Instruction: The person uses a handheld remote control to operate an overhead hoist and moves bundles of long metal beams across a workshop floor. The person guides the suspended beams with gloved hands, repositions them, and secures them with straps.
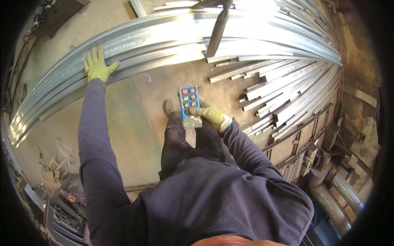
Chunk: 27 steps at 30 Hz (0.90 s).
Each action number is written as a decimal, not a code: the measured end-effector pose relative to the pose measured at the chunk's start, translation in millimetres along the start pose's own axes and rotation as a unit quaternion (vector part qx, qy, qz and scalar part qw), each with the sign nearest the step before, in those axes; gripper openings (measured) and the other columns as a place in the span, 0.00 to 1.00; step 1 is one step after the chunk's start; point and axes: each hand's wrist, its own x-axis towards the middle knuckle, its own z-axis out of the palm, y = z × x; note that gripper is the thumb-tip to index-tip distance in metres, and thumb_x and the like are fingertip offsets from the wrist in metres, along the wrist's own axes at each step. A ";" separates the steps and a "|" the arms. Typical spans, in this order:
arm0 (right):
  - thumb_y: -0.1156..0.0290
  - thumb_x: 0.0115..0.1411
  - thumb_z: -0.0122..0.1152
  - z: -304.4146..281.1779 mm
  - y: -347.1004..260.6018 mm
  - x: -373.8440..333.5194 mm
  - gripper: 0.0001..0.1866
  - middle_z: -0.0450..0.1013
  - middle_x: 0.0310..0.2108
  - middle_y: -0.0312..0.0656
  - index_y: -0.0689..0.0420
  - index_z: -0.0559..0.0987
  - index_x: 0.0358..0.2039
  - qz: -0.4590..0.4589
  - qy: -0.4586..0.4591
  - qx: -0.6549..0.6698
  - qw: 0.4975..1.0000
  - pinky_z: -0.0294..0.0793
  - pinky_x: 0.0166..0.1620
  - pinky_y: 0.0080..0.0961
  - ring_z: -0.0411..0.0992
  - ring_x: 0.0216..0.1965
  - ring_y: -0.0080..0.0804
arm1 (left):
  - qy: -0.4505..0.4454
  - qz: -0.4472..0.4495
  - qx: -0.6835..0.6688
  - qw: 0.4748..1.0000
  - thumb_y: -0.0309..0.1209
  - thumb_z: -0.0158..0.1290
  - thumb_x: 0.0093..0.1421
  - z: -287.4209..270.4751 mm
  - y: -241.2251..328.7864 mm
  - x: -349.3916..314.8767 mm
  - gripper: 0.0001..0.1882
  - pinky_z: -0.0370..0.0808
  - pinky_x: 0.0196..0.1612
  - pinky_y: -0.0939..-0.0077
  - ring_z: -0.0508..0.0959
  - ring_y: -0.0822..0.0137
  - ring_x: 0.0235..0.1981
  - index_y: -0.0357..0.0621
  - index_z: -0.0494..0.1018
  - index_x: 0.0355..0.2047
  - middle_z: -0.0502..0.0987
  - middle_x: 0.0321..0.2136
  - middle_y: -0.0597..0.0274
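Note:
My left hand, in a yellow-green work glove, rests with fingers spread on a bundle of long shiny metal profiles. The arm is stretched out to the far left. In front of my body, my right hand, gloved the same way, is closed round the lower part of a handheld remote control. This remote has a blue frame and two rows of buttons, among them a red and a green one. A dark sling or strap comes down over the profiles near their middle; its upper end is cut off by the frame.
Stacks of shorter metal tubes and profiles lie to the right, their ends pointing towards me. A dark metal rack and large round ducts stand at the lower right. Scrap pieces lie at the left.

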 end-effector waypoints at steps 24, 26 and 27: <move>0.65 0.70 0.63 23.2 36.2 28.2 0.21 0.80 0.49 0.45 0.58 0.75 0.60 0.064 0.041 -0.045 0.996 0.83 0.52 0.37 0.82 0.46 0.37 | -0.052 -0.069 -0.007 0.996 0.65 0.65 0.50 15.4 -157.7 -9.4 0.61 0.39 0.78 0.53 0.41 0.50 0.78 0.64 0.46 0.78 0.44 0.78 0.55; 0.64 0.69 0.63 25.6 36.8 30.0 0.22 0.80 0.50 0.44 0.59 0.74 0.60 0.074 0.048 -0.048 0.995 0.83 0.52 0.36 0.81 0.47 0.35 | -0.058 -0.077 -0.006 0.995 0.64 0.65 0.49 17.3 -169.9 -5.1 0.61 0.40 0.78 0.53 0.42 0.50 0.78 0.64 0.47 0.77 0.45 0.78 0.55; 0.65 0.69 0.64 26.6 35.3 32.9 0.21 0.81 0.47 0.43 0.59 0.76 0.58 0.071 0.056 -0.062 0.994 0.83 0.50 0.34 0.82 0.44 0.33 | -0.059 -0.081 -0.008 0.995 0.64 0.66 0.49 18.5 -176.0 -2.4 0.61 0.41 0.77 0.52 0.43 0.50 0.78 0.64 0.47 0.77 0.45 0.78 0.55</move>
